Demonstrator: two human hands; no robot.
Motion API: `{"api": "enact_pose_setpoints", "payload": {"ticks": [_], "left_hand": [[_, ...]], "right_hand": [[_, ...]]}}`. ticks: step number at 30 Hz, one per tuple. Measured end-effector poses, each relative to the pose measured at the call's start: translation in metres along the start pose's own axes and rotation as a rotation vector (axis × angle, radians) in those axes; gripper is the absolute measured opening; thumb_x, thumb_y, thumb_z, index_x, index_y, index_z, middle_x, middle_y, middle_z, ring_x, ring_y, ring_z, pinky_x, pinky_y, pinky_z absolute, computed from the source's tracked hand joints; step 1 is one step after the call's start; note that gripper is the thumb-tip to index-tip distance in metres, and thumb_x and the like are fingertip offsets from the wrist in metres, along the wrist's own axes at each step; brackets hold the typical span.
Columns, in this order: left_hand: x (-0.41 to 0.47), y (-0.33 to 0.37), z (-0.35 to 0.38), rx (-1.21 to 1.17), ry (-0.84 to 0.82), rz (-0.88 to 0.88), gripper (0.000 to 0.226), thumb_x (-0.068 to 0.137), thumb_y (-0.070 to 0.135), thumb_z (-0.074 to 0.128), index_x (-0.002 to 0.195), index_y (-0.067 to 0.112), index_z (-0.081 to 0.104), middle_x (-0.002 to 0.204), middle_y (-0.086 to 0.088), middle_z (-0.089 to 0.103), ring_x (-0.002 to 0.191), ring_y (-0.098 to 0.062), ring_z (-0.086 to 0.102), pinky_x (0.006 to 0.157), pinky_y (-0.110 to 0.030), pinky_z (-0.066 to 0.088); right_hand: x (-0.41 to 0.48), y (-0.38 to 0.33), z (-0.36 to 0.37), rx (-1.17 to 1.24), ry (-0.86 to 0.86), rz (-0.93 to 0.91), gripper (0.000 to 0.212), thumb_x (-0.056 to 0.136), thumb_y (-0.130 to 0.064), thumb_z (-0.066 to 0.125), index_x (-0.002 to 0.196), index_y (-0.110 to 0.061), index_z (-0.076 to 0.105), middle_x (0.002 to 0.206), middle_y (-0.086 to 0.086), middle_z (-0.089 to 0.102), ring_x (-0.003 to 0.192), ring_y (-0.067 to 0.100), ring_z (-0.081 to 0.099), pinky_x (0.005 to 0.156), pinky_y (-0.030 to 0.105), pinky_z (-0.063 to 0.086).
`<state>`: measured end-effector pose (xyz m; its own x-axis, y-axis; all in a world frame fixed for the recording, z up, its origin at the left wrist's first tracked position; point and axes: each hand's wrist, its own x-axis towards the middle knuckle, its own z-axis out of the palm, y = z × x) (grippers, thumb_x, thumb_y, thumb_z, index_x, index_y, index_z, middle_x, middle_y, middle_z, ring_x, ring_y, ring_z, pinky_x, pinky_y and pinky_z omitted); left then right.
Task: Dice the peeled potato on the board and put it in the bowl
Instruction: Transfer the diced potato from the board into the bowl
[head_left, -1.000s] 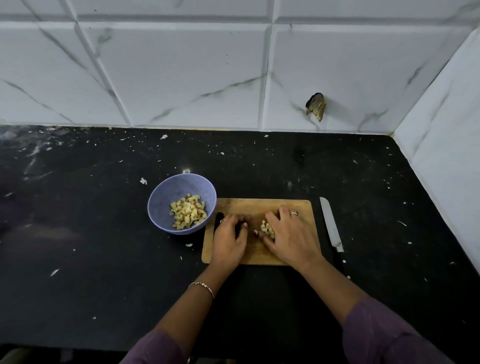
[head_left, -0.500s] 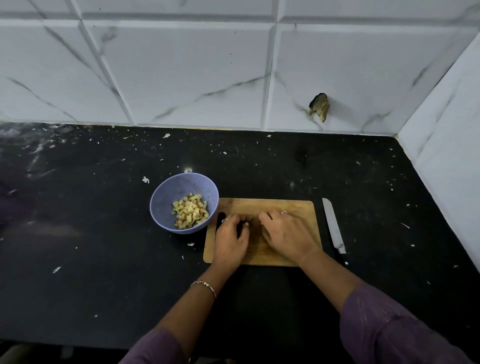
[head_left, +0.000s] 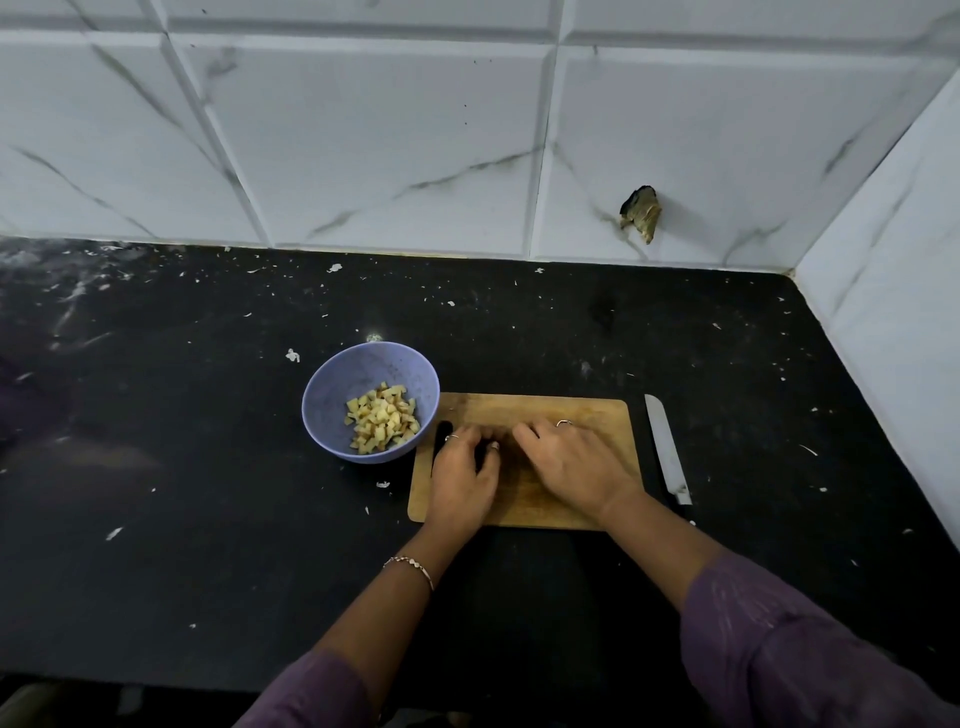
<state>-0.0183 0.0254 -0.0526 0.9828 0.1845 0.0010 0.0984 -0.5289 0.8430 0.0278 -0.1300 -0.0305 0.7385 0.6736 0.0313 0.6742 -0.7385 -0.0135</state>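
A wooden cutting board (head_left: 597, 415) lies on the black counter. My left hand (head_left: 462, 478) and my right hand (head_left: 576, 462) both rest on the board, fingers curled toward each other and tips meeting near its middle. They are cupped over the last potato dice, which the fingers hide. A lilac bowl (head_left: 322, 384) stands just left of the board, touching its corner. Inside it is a heap of diced potato (head_left: 382, 423).
A knife (head_left: 665, 447) lies on the counter along the board's right edge, blade pointing away from me. Small white scraps dot the black counter (head_left: 208, 467). Tiled walls close off the back and the right side.
My right hand slid left over the small pile of dice, which showed a second ago and is now covered. Both hands have closed together.
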Motion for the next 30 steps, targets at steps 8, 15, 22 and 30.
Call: {"api": "enact_pose_setpoints", "payload": {"ticks": [8, 15, 22, 30], "left_hand": [[-0.001, 0.003, -0.002, -0.046, -0.005, -0.012, 0.019, 0.096, 0.010, 0.055, 0.107, 0.017, 0.069, 0.105, 0.008, 0.065, 0.098, 0.002, 0.055, 0.086, -0.014, 0.041], [-0.005, 0.016, -0.002, -0.174, 0.075, 0.020, 0.018, 0.099, 0.012, 0.053, 0.107, 0.024, 0.064, 0.102, 0.015, 0.063, 0.100, 0.002, 0.056, 0.087, -0.018, 0.046], [-0.007, 0.065, 0.001, -0.386, 0.093, 0.132, 0.038, 0.103, 0.030, 0.048, 0.139, 0.021, 0.049, 0.133, 0.009, 0.055, 0.121, 0.006, 0.050, 0.098, -0.014, 0.042], [0.015, 0.079, -0.028, -0.308, 0.184, 0.191, 0.041, 0.094, 0.044, 0.045, 0.128, 0.024, 0.058, 0.121, 0.010, 0.061, 0.113, 0.002, 0.054, 0.093, -0.014, 0.043]], "right_hand": [[0.005, 0.007, 0.000, 0.108, 0.042, 0.170, 0.015, 0.105, -0.023, 0.040, 0.106, -0.019, 0.055, 0.094, -0.001, 0.062, 0.074, 0.013, 0.056, 0.063, 0.026, 0.044], [0.009, 0.006, -0.020, 0.839, 0.271, 0.661, 0.038, 0.104, -0.035, 0.047, 0.080, -0.007, 0.059, 0.064, 0.001, 0.057, 0.058, 0.014, 0.054, 0.049, 0.019, 0.038], [0.023, -0.024, -0.077, 2.010, 0.197, 1.089, 0.034, 0.101, -0.037, 0.052, 0.082, -0.011, 0.061, 0.058, 0.002, 0.064, 0.056, 0.015, 0.062, 0.054, 0.028, 0.052], [0.054, -0.066, -0.090, 2.385, 0.161, 0.870, 0.036, 0.107, -0.025, 0.035, 0.096, -0.006, 0.063, 0.092, 0.010, 0.066, 0.086, 0.018, 0.065, 0.080, 0.026, 0.053]]}}
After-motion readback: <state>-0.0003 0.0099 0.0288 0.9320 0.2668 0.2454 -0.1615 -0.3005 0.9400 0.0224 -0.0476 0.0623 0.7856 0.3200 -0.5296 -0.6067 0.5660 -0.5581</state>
